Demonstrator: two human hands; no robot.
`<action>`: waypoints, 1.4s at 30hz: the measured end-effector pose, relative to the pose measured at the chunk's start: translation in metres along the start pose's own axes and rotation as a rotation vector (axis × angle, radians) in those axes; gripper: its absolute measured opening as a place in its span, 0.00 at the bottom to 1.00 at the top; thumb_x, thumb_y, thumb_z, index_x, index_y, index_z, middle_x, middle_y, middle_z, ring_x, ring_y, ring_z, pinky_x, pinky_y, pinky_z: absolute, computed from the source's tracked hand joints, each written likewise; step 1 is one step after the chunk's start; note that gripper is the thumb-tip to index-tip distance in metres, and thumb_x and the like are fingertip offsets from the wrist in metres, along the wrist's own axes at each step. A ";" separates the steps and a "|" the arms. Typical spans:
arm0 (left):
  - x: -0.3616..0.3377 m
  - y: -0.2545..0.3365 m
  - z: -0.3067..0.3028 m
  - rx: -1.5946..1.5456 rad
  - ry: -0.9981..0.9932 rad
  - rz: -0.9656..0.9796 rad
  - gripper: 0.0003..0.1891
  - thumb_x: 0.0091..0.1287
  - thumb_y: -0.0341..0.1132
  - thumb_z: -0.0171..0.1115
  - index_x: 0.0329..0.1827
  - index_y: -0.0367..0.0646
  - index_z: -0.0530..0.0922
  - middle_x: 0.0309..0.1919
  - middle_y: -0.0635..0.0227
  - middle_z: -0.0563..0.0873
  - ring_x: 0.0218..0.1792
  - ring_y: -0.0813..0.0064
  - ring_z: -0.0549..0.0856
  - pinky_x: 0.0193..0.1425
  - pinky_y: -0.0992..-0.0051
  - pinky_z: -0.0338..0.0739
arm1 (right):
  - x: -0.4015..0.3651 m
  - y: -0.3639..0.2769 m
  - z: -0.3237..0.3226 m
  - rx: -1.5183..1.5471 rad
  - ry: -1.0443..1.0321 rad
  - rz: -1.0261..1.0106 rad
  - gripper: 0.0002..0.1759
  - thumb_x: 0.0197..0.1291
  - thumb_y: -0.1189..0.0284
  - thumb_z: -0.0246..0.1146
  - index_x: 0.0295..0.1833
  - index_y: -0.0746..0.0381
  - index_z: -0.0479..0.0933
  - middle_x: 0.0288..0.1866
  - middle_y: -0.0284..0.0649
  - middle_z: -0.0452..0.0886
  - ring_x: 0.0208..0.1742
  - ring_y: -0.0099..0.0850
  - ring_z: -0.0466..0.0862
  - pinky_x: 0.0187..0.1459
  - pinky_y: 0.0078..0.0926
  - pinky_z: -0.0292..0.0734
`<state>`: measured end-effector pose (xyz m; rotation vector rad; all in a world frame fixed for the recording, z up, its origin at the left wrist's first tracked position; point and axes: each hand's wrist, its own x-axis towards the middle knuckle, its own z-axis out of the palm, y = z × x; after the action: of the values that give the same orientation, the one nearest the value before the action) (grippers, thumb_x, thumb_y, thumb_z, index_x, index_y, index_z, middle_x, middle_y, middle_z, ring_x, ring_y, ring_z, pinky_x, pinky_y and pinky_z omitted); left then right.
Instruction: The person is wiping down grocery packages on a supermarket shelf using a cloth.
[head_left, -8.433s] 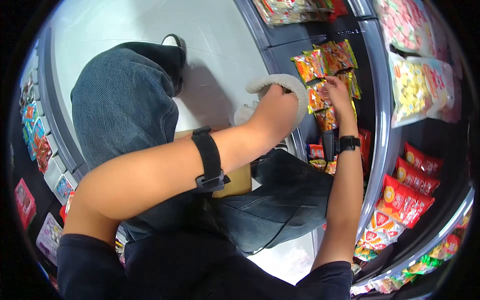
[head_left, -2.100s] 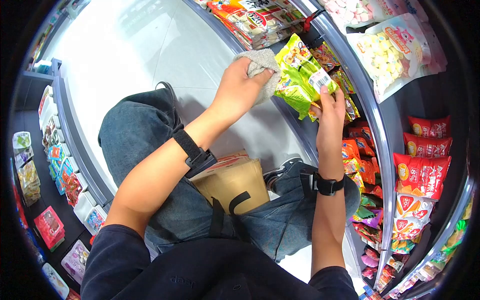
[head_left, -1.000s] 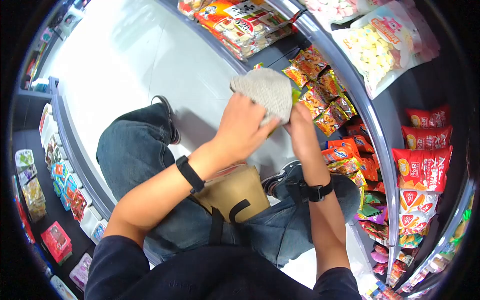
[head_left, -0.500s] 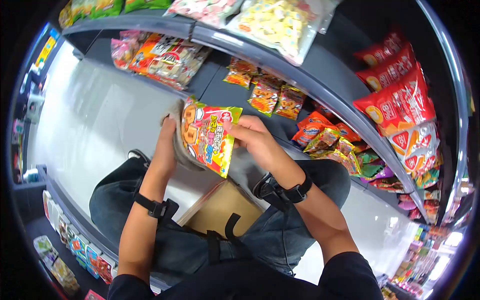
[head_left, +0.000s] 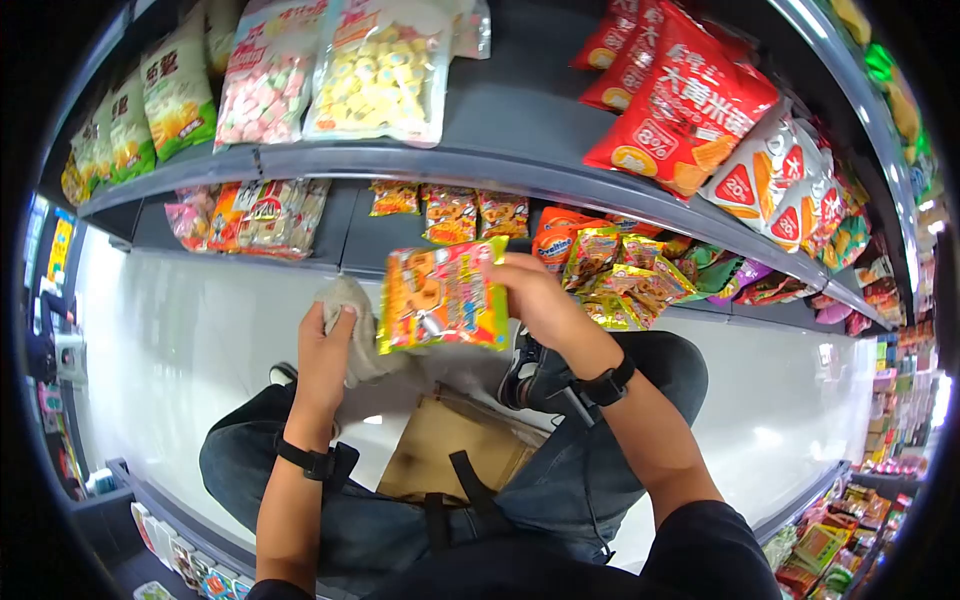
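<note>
My right hand (head_left: 545, 300) pinches the right edge of a yellow-and-orange snack packet (head_left: 445, 297) with cartoon printing, held up in front of the lower shelf. In my left hand (head_left: 322, 360) is a crumpled grey-beige cloth (head_left: 364, 345), gripped between thumb and fingers just left of the packet. The packet's left edge overlaps the cloth in this view. Behind it on the lower shelf stand similar small orange packets (head_left: 452, 215). Below both hands, between my legs, a cardboard box (head_left: 445, 445) rests on the floor.
An upper shelf (head_left: 400, 165) carries marshmallow bags (head_left: 375, 75) and red snack bags (head_left: 680, 105). To the right on the lower shelf lies a pile of small yellow-green packets (head_left: 625, 285). Bagged snacks (head_left: 265, 215) fill the left part. Another display (head_left: 840, 540) stands behind at lower right.
The packet has turned more level, and my right hand has moved right with it. The cloth has come away from the packet's back to its left side. My view has turned toward the shelves.
</note>
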<state>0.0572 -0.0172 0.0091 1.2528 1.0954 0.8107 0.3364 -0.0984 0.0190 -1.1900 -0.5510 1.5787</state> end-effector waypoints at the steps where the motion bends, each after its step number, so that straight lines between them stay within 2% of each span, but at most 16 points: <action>1: 0.003 -0.001 0.001 0.040 0.031 0.004 0.12 0.76 0.35 0.58 0.51 0.35 0.79 0.41 0.69 0.84 0.42 0.82 0.80 0.48 0.78 0.76 | -0.006 -0.005 -0.012 0.058 0.101 -0.013 0.17 0.69 0.64 0.62 0.53 0.65 0.79 0.47 0.39 0.86 0.46 0.29 0.87 0.50 0.29 0.82; 2: 0.005 0.004 0.004 -0.012 0.066 -0.029 0.11 0.75 0.35 0.58 0.51 0.35 0.78 0.40 0.70 0.84 0.41 0.82 0.80 0.48 0.78 0.76 | -0.002 0.003 -0.032 0.089 0.230 -0.099 0.19 0.67 0.58 0.61 0.50 0.64 0.80 0.41 0.39 0.87 0.39 0.31 0.88 0.39 0.31 0.84; 6: 0.010 0.005 0.007 -0.161 0.117 -0.033 0.11 0.75 0.35 0.58 0.52 0.37 0.78 0.41 0.70 0.84 0.41 0.80 0.81 0.48 0.77 0.76 | -0.040 -0.020 -0.088 0.148 0.399 -0.123 0.22 0.68 0.59 0.57 0.57 0.66 0.76 0.47 0.44 0.85 0.43 0.37 0.88 0.42 0.37 0.85; 8: 0.013 0.004 0.005 -0.200 0.091 -0.045 0.11 0.75 0.36 0.58 0.53 0.38 0.78 0.43 0.70 0.84 0.43 0.79 0.81 0.49 0.77 0.76 | -0.047 -0.015 -0.119 0.295 0.513 -0.250 0.21 0.67 0.59 0.57 0.58 0.61 0.72 0.51 0.44 0.82 0.48 0.43 0.86 0.46 0.47 0.84; 9: 0.013 0.003 0.007 -0.201 0.096 -0.043 0.11 0.75 0.36 0.58 0.53 0.38 0.78 0.43 0.70 0.84 0.43 0.79 0.81 0.49 0.77 0.76 | -0.051 -0.015 -0.133 0.293 0.508 -0.250 0.21 0.67 0.59 0.57 0.58 0.61 0.72 0.51 0.44 0.82 0.48 0.43 0.86 0.46 0.47 0.84; 11: 0.014 0.001 0.007 -0.174 0.146 -0.052 0.12 0.75 0.36 0.59 0.54 0.38 0.78 0.44 0.69 0.84 0.44 0.79 0.82 0.50 0.76 0.76 | -0.056 -0.012 -0.158 0.357 0.688 -0.266 0.18 0.69 0.60 0.55 0.55 0.62 0.72 0.45 0.41 0.78 0.43 0.37 0.82 0.43 0.45 0.86; 13: 0.015 0.003 0.011 -0.196 0.169 -0.084 0.12 0.74 0.36 0.59 0.54 0.38 0.78 0.45 0.69 0.84 0.44 0.78 0.82 0.51 0.76 0.76 | -0.060 -0.011 -0.180 0.390 0.684 -0.289 0.16 0.69 0.60 0.55 0.52 0.61 0.71 0.44 0.43 0.74 0.41 0.37 0.79 0.45 0.50 0.86; 15: 0.017 0.003 0.015 -0.222 0.195 -0.117 0.12 0.74 0.36 0.59 0.53 0.38 0.78 0.45 0.69 0.84 0.45 0.78 0.82 0.51 0.75 0.76 | -0.066 -0.019 -0.183 0.409 0.834 -0.260 0.19 0.69 0.60 0.55 0.56 0.62 0.69 0.47 0.46 0.73 0.43 0.40 0.79 0.49 0.54 0.85; 16: 0.018 0.003 0.017 -0.245 0.156 -0.118 0.12 0.74 0.36 0.59 0.53 0.37 0.78 0.45 0.68 0.83 0.45 0.77 0.82 0.52 0.75 0.76 | -0.068 -0.015 -0.191 0.422 0.843 -0.289 0.23 0.70 0.58 0.55 0.59 0.65 0.67 0.46 0.48 0.73 0.45 0.43 0.80 0.52 0.57 0.84; 21: 0.022 0.005 0.026 -0.286 0.141 -0.123 0.12 0.73 0.35 0.58 0.53 0.37 0.78 0.45 0.68 0.83 0.46 0.77 0.82 0.52 0.75 0.76 | -0.069 -0.025 -0.189 0.389 0.805 -0.317 0.26 0.72 0.58 0.54 0.63 0.68 0.64 0.46 0.48 0.74 0.54 0.46 0.79 0.54 0.56 0.83; 23: 0.024 0.002 0.025 -0.305 0.112 -0.111 0.12 0.73 0.35 0.58 0.53 0.37 0.78 0.45 0.68 0.83 0.46 0.76 0.82 0.53 0.74 0.76 | -0.059 -0.021 -0.196 0.463 0.839 -0.347 0.25 0.71 0.58 0.54 0.63 0.66 0.66 0.56 0.54 0.75 0.60 0.49 0.79 0.62 0.56 0.76; 24: 0.023 0.003 0.024 -0.308 0.114 -0.105 0.12 0.73 0.35 0.58 0.53 0.37 0.78 0.45 0.68 0.83 0.46 0.76 0.82 0.53 0.74 0.76 | -0.057 -0.019 -0.199 0.417 0.772 -0.423 0.25 0.72 0.61 0.54 0.66 0.67 0.65 0.59 0.55 0.74 0.63 0.50 0.77 0.67 0.56 0.72; 28: 0.022 0.003 0.015 -0.298 0.125 -0.076 0.13 0.73 0.36 0.57 0.54 0.37 0.77 0.45 0.68 0.83 0.46 0.76 0.81 0.54 0.74 0.75 | -0.046 -0.020 -0.199 0.299 0.737 -0.519 0.21 0.72 0.62 0.52 0.61 0.67 0.67 0.65 0.55 0.72 0.67 0.49 0.75 0.70 0.51 0.69; 32: 0.015 0.007 0.002 -0.309 0.140 -0.059 0.13 0.74 0.37 0.55 0.54 0.38 0.77 0.45 0.67 0.82 0.45 0.76 0.81 0.52 0.74 0.75 | -0.045 -0.014 -0.203 0.322 0.667 -0.445 0.20 0.72 0.63 0.51 0.61 0.65 0.67 0.65 0.54 0.73 0.67 0.48 0.75 0.69 0.50 0.71; 35: 0.007 0.016 -0.007 -0.319 0.182 -0.072 0.13 0.74 0.37 0.54 0.54 0.38 0.76 0.44 0.67 0.82 0.45 0.75 0.81 0.52 0.73 0.75 | -0.036 -0.010 -0.203 0.251 0.581 -0.439 0.18 0.71 0.63 0.53 0.59 0.62 0.70 0.60 0.48 0.78 0.66 0.44 0.76 0.68 0.46 0.71; 42: -0.003 0.025 -0.019 -0.414 0.190 -0.086 0.15 0.74 0.37 0.54 0.57 0.38 0.74 0.45 0.65 0.81 0.46 0.74 0.81 0.52 0.72 0.75 | -0.030 -0.027 -0.162 0.191 0.578 -0.370 0.16 0.70 0.67 0.52 0.56 0.66 0.70 0.59 0.51 0.78 0.65 0.46 0.77 0.68 0.47 0.71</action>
<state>0.0403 -0.0100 0.0350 0.7893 1.0568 1.0445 0.4923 -0.1501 -0.0119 -1.2420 -0.2144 0.8944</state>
